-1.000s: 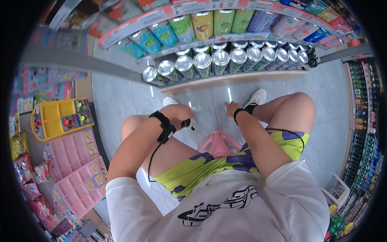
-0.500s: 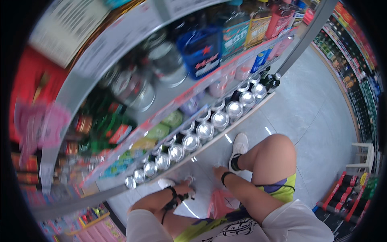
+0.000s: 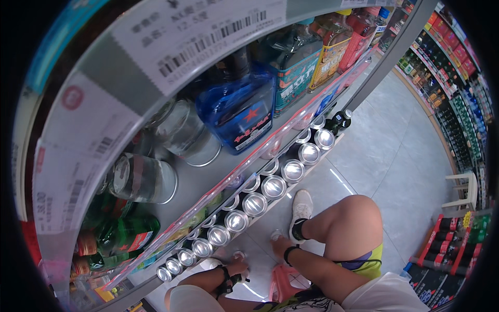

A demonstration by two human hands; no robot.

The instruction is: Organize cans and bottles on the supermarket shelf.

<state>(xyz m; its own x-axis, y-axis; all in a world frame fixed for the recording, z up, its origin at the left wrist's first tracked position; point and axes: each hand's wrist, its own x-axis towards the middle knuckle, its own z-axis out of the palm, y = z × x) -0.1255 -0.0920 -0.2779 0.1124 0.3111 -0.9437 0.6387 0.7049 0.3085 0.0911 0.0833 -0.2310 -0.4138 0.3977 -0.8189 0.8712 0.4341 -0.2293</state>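
Observation:
Low between my knees and the shelf, my left hand [image 3: 238, 267] reaches down beside a white shoe, near the front row of silver-topped cans [image 3: 254, 204]. A small shiny thing shows at its fingers, too small to name. My right hand [image 3: 281, 244] hangs near the other white shoe [image 3: 301, 213], fingers drawn together, with a small pale, shiny thing at the tips. Both wrists wear black straps. The cans stand upright in rows on the bottom shelf, and a dark green bottle [image 3: 340, 120] stands at their far right end.
Above the cans, a shelf holds a blue bottle [image 3: 240, 112], clear glass jars [image 3: 143, 178] and green bottles [image 3: 125, 232]. Price labels [image 3: 202, 39] edge the shelf above. A pink plastic stool [image 3: 283, 281] is between my legs. At right stand a white chair [image 3: 462, 190] and stacked drinks [image 3: 449, 239].
My view has shifted toward the shelf, so the price labels and bottles look larger. Both hands stay low by the shoes, with little visible change in their grip.

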